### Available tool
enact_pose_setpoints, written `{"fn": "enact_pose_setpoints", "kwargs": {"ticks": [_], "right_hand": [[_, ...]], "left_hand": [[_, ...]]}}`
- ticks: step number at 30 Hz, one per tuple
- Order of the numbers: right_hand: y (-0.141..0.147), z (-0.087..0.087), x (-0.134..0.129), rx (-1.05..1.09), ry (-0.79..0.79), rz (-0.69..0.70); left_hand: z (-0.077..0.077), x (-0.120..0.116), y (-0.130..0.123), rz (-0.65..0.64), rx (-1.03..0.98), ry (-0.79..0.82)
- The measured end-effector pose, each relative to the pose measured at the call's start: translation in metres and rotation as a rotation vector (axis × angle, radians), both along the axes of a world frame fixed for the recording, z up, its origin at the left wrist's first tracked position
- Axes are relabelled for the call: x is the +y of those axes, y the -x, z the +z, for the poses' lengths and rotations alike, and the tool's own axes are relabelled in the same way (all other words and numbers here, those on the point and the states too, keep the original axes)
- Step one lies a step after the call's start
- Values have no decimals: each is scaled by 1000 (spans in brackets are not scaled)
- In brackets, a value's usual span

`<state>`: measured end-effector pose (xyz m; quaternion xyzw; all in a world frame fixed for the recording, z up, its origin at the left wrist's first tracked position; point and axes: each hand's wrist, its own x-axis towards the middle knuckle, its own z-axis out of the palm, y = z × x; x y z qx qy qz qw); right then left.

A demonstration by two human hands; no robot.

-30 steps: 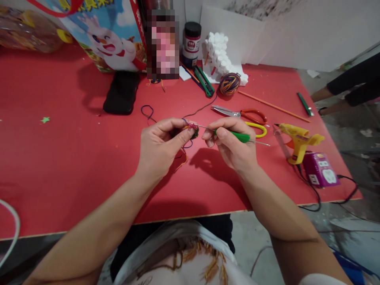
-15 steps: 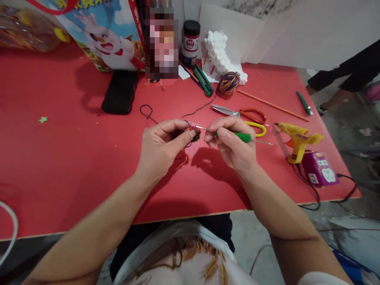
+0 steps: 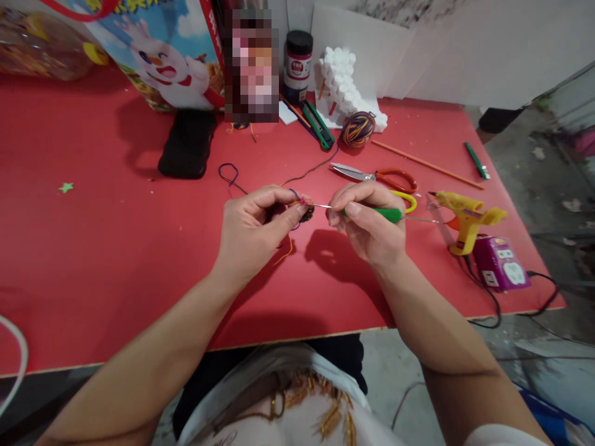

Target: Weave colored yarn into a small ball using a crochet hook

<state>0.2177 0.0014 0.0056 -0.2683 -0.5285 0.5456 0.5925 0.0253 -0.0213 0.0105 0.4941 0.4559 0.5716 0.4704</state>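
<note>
Between thumb and fingers, my left hand (image 3: 253, 232) pinches a small multicoloured crochet piece (image 3: 307, 214), mostly hidden by the fingertips. Loose yarn ends dangle below it. My right hand (image 3: 369, 220) grips a crochet hook (image 3: 388, 215) by its green handle, and the thin metal tip reaches left to the piece. A metal shaft also sticks out of the handle's right end. A dark strand of yarn (image 3: 309, 172) runs from near my left hand back to a multicoloured yarn ball (image 3: 357, 129).
Scissors (image 3: 357, 173) with orange and yellow handles lie just beyond my right hand. A yellow glue gun (image 3: 469, 217) stands right, beside a purple box (image 3: 502, 263) with cords. Behind are a green cutter (image 3: 318, 126), a black phone (image 3: 188, 144), and a dark-lidded jar (image 3: 298, 65).
My right hand has shifted slightly right with the crochet hook, so the hook's tip is drawn back. My left hand stays put. At far right, the person's legs have mostly left view.
</note>
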Motion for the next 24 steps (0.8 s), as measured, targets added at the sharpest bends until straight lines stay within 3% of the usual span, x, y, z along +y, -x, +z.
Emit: {"fn": "enact_pose_setpoints", "kwargs": {"ticks": [20, 24], "right_hand": [[-4, 6, -7, -276, -195, -145], [-3, 4, -5, -222, -125, -112]], "left_hand": [[-2, -1, 1, 9, 102, -74], [-2, -1, 1, -4, 60, -57]]}}
